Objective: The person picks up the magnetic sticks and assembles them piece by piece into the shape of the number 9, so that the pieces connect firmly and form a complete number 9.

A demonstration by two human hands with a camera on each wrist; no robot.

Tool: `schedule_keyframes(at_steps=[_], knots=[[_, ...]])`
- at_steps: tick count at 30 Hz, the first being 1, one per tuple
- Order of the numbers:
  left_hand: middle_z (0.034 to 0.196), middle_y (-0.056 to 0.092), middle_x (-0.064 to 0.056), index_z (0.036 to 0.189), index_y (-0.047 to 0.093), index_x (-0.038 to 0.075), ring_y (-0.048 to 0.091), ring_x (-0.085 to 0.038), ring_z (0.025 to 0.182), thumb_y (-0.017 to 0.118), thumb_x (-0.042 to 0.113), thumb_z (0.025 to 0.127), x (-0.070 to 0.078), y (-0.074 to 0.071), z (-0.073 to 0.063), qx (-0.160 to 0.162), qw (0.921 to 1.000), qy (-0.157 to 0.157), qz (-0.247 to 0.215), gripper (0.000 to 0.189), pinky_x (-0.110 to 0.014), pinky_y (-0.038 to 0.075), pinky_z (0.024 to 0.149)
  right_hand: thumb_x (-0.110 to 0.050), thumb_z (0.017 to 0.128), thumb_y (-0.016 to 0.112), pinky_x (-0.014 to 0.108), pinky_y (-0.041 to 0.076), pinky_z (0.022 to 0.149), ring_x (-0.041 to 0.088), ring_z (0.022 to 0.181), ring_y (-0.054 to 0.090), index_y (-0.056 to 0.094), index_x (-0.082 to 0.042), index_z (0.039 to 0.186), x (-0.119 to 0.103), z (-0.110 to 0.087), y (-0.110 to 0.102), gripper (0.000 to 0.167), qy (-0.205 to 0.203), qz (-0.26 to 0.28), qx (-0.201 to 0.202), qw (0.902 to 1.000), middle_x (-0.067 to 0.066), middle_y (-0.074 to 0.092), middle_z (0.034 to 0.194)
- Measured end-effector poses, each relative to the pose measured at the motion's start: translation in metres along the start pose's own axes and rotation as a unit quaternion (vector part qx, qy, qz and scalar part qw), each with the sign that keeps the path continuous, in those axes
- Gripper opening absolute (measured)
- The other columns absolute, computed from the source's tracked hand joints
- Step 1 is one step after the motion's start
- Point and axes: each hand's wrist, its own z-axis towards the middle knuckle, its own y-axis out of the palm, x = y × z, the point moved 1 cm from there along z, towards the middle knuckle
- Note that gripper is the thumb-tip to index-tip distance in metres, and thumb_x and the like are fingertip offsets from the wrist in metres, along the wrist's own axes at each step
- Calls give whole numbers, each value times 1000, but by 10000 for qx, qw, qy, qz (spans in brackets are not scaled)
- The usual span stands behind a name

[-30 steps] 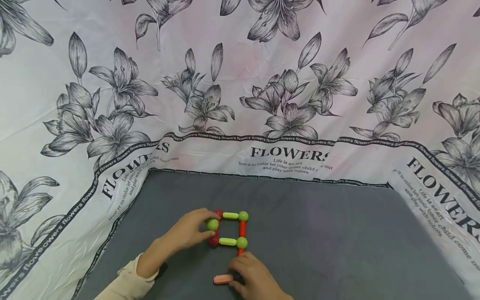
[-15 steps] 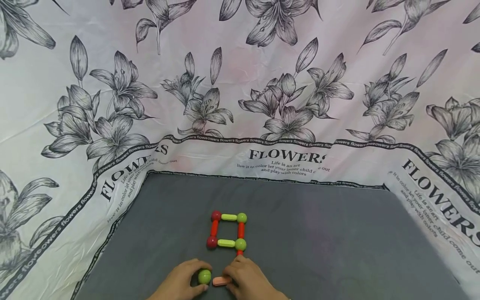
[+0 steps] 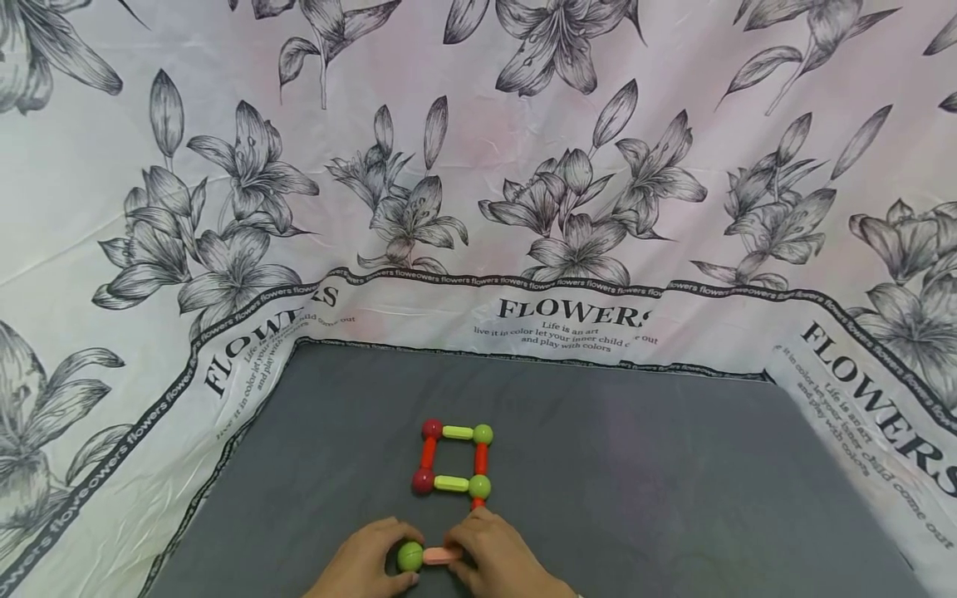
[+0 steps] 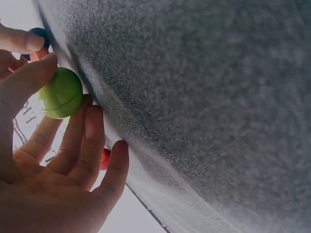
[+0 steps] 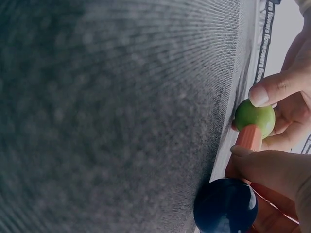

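My left hand (image 3: 365, 561) pinches a green ball (image 3: 410, 556) between thumb and fingers, low in the head view. The ball touches one end of a salmon-coloured rod (image 3: 436, 556). My right hand (image 3: 503, 555) pinches that rod near its middle. At the rod's other end is a dark blue ball (image 5: 225, 206), clear in the right wrist view but hidden by the hand in the head view. Just beyond the hands lies a square of balls and rods, with red balls (image 3: 423, 481) on its left and green balls (image 3: 479, 487) on its right.
A red rod (image 3: 478, 503) runs from the square's near right ball towards my right hand, which hides its lower end. Dark grey cloth covers the table (image 3: 635, 465). A white flower-printed curtain (image 3: 478, 224) hangs around the back and sides.
My left hand has come from the square's left side down towards my right hand, bringing the green ball. The ball, apart from the salmon rod half a second ago, now touches its end.
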Motion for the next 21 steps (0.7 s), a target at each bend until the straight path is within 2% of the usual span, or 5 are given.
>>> schedule_keyframes(at_steps=[5,12,17,21], knots=[[94,61,13,110,71,22,48,2,78,83,29,80,2,3,5,116,9995,149,263,33,-23,41,68,-20,85,80,15,46,75,-3,81,51,73,-21,96,1,-1,-3,13,101,-16,26,9999,-14,70,87],[96,63,13,109,70,22,53,1,82,84,28,79,7,7,7,637,9931,335,928,34,-26,47,70,-20,85,80,17,47,75,-1,82,53,73,-22,98,0,-1,-4,15,110,-137,101,9998,-14,70,88],[95,63,14,108,71,22,54,0,82,85,25,78,12,8,9,885,9888,461,1114,33,-26,47,71,-19,82,83,16,46,72,-1,80,51,72,-21,94,2,0,-7,16,23,-255,264,9993,-14,66,83],[95,63,14,107,70,23,54,0,83,85,24,77,15,7,10,957,9872,512,1170,34,-26,47,71,-19,82,83,16,46,71,-2,80,51,72,-21,93,3,0,-7,17,5,-291,292,9991,-15,65,83]])
